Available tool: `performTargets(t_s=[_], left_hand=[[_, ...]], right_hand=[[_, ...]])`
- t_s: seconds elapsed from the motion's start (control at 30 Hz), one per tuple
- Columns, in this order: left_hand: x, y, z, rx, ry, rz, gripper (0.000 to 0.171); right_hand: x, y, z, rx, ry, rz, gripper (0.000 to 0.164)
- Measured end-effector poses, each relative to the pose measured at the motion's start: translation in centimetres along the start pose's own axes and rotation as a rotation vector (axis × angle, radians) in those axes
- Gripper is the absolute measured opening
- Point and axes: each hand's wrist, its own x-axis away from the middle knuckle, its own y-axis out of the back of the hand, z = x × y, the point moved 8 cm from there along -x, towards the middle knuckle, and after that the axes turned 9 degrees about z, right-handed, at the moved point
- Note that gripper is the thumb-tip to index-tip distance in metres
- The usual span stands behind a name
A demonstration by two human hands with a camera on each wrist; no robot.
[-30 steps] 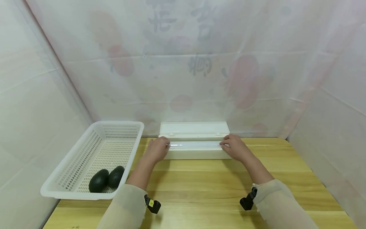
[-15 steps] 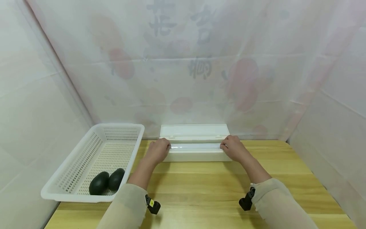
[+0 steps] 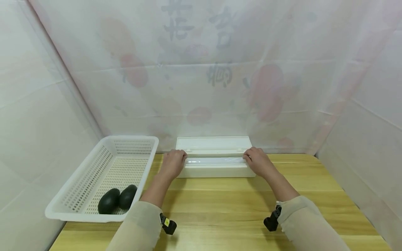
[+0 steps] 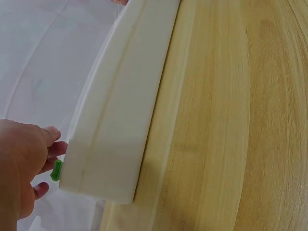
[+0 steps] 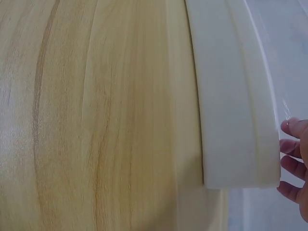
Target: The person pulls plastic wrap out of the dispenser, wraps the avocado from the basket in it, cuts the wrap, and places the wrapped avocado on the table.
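A long white cling film dispenser box (image 3: 216, 172) lies across the back of the table with its lid (image 3: 213, 142) raised behind it. Clear, shiny film (image 3: 213, 161) stretches along its opening. At the left end my left hand (image 3: 172, 163) pinches the film between thumb and fingers. My right hand (image 3: 258, 162) does likewise at the right end, fingers bent at the box's edge. A small green piece (image 4: 56, 170) shows at the box's end beside the left fingers in the left wrist view. The fingertips are partly hidden in the head view.
To the left stands a white perforated plastic basket (image 3: 122, 167) holding two dark green avocados (image 3: 109, 201). A pale printed curtain (image 3: 201, 87) hangs right behind the box. The wooden table (image 3: 216, 209) extends in front, between both forearms.
The fingers of both hands have closed in on the film's ends, and the right hand has shifted very slightly to the right. The head view has tilted slightly; box and basket stay put.
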Motion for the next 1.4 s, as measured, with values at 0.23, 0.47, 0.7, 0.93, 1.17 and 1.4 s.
performTargets(t_s=[0.23,0.47,0.7,0.93,1.17,1.4], left_hand=[[-0.1,0.8,0.0,0.008,-0.011,-0.046,0.018],[-0.1,1.6,0.1,0.035,-0.009,-0.083,0.017],[-0.3,2.4,0.1,0.008,0.011,-0.076,0.017],[-0.6,2.8,0.1,0.101,0.026,-0.012,0.021],[-1.0,3.9,-0.1,0.182,0.01,0.042,0.022],[-1.0,4.9,-0.8,0.199,-0.047,0.129,0.024]], right_hand=[[-0.2,0.4,0.3,-0.004,0.012,-0.016,0.021],[-0.6,0.8,0.8,-0.012,0.001,-0.01,0.021],[-0.9,1.3,0.7,-0.013,-0.04,0.012,0.026],[-1.0,2.0,0.8,-0.001,-0.038,0.002,0.028],[-1.5,3.3,1.1,-0.029,-0.015,-0.023,0.028],[-1.8,4.0,1.2,-0.096,-0.018,-0.023,0.027]])
